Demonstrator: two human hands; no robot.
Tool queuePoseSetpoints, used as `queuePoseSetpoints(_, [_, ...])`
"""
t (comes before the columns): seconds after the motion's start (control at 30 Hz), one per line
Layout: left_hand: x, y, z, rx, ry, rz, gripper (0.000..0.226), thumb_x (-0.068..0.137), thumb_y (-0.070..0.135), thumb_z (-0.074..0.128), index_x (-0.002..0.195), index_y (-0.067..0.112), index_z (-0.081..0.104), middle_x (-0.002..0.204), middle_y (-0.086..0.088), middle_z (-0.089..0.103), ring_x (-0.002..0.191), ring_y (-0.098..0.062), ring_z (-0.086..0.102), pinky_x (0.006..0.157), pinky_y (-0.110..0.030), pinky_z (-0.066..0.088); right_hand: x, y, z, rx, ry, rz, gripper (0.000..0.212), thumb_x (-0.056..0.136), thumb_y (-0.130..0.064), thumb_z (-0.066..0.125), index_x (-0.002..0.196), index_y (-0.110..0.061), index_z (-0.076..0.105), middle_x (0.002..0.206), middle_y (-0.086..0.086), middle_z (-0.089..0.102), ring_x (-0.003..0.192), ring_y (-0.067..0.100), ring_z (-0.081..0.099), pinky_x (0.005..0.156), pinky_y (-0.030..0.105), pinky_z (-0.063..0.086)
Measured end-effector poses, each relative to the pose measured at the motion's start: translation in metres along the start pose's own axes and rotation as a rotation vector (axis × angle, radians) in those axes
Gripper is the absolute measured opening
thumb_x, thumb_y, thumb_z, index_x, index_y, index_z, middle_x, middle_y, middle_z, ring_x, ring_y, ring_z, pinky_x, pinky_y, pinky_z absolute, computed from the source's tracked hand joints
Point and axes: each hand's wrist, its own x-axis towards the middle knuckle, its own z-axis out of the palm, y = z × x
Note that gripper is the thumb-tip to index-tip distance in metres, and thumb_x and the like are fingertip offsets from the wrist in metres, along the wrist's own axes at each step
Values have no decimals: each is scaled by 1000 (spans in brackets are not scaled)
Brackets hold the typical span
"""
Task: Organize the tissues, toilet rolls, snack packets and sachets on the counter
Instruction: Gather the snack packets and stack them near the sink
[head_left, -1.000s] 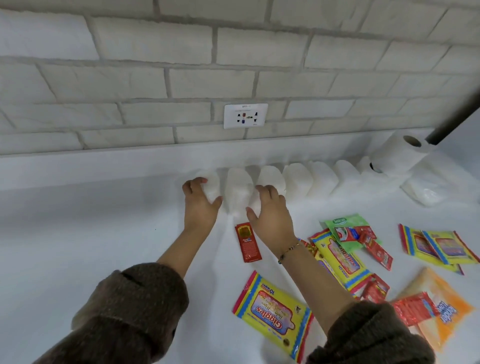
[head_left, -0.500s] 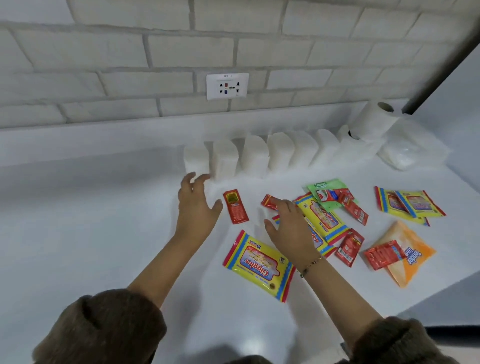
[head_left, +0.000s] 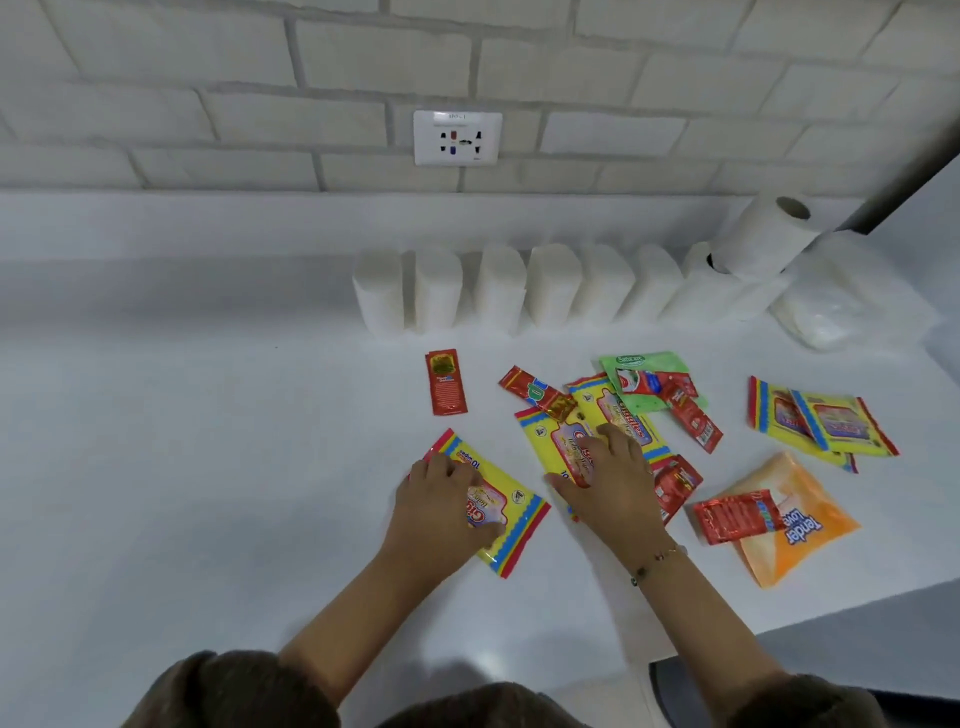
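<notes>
My left hand (head_left: 434, 512) lies on the left end of a yellow wipes packet (head_left: 511, 519), fingers curled over its far edge. My right hand (head_left: 615, 480) presses on a second yellow packet (head_left: 553, 441) in the pile, thumb at its near edge. Red sachets lie loose: one alone (head_left: 445, 382), one slanted (head_left: 535, 392), others by a green packet (head_left: 649, 364). Another red sachet (head_left: 732, 517) rests on an orange packet (head_left: 800, 535). Two more yellow packets (head_left: 831, 421) overlap at the right. Folded tissue stacks (head_left: 498, 288) stand in a row by the wall, with a toilet roll (head_left: 763, 234) at its right end.
A clear plastic bag (head_left: 831, 306) sits in the back right corner. The white counter (head_left: 208, 441) ends in an edge at the near right (head_left: 857, 608). A wall socket (head_left: 457, 137) is set in the brick wall above the tissues.
Both hands have left the tissue row and come back toward me. The left now rests on the near yellow packet, the right on a packet in the pile.
</notes>
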Motion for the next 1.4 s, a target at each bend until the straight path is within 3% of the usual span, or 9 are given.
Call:
queuePoseSetpoints(0.13, [-5,17,21,145,19,-61,75,70,66,58,133,32,38,135,2,40,124,-20,38,100,-37,35,-1,8,4,-198,11,-194,63,75,-62,54,112,-12,64,134,10,52,136,35,35,111,61,12])
queuePoseSetpoints(0.33, [-24,16,32,226,148,-54,70,48,58,72,108,25,62,115,-7,62,99,-31,60,76,-44,53,-16,13,0,-157,-90,-437,63,82,-52,38,125,-10,56,135,11,53,135,29,40,117,44,-3])
queuePoseSetpoints(0.6, [-54,-43,20,61,281,-189,50,59,25,68,108,18,57,129,-8,56,121,-35,50,98,-48,46,-41,-19,8,17,-291,-727,74,76,-41,47,144,-18,31,157,10,18,145,25,18,111,32,29])
queuePoseSetpoints(0.7, [-66,-80,13,-7,356,-309,55,66,9,67,118,18,53,143,-5,44,138,-29,32,109,-53,32,-46,-49,20,-100,-258,-824,76,69,-46,49,139,-19,41,150,11,35,137,25,38,100,27,40])
queuePoseSetpoints(0.8, [-76,-114,2,-79,412,-367,62,73,34,54,131,17,44,151,-1,32,145,-20,16,117,-45,8,-47,-89,35,-125,-254,-815,65,69,-52,43,125,-23,58,137,9,54,123,22,55,87,22,51])
queuePoseSetpoints(0.93, [-75,-156,-19,-68,423,-294,84,68,66,42,137,17,38,154,3,24,146,-15,8,116,-40,-3,-38,-148,49,-152,-221,-799,61,74,-49,36,123,-24,61,133,8,57,120,20,57,86,23,52])
queuePoseSetpoints(1.07, [-63,-196,-34,-19,440,-260,80,70,63,46,134,15,41,152,-2,31,144,-18,15,116,-46,5,-12,-203,60,-72,-170,-720,62,78,-44,35,131,-16,54,141,14,49,129,27,48,95,33,49])
queuePoseSetpoints(1.2, [-44,-230,-54,59,372,-164,71,71,60,49,124,13,49,144,-10,44,136,-30,35,107,-57,22,31,-254,66,35,-217,-603,65,92,-33,43,149,-14,16,159,13,1,147,25,0,118,35,19])
queuePoseSetpoints(1.4, [-30,-247,-63,102,323,-66,69,72,60,48,123,13,52,143,-11,45,135,-33,36,106,-58,20,100,-304,68,50,-195,-476,67,92,-30,49,148,-12,17,159,15,3,147,26,2,116,38,23])
